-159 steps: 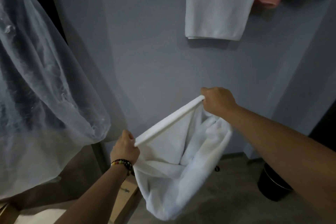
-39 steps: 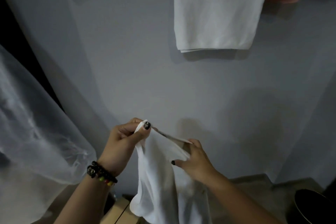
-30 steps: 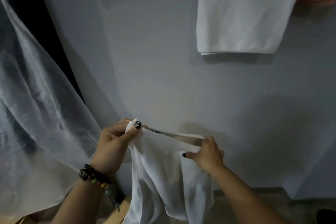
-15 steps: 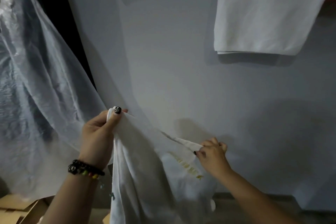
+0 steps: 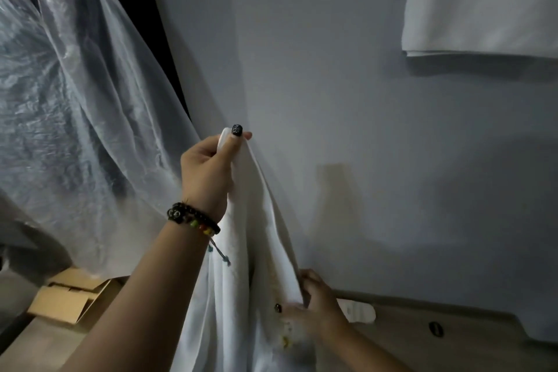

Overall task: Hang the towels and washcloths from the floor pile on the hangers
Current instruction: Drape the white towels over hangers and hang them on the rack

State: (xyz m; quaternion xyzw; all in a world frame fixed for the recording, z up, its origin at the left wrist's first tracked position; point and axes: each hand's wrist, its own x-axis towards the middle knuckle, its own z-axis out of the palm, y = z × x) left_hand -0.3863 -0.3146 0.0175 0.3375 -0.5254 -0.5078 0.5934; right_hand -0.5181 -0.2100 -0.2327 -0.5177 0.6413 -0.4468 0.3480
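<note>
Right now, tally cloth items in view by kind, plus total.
White towel in hand: 1, pinched by left hand and right hand
White towel hanging on the wall: 1
Sheer plastic sheet: 1
Total: 3

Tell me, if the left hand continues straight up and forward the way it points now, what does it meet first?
Probably the grey wall. The left hand, pinching the white towel, has only bare wall ahead, though depth is unclear.

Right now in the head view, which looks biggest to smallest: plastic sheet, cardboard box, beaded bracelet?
1. plastic sheet, filling the left side
2. cardboard box on the floor, partly hidden by the sheet
3. beaded bracelet on the left wrist, smallest though nearest the camera
</note>
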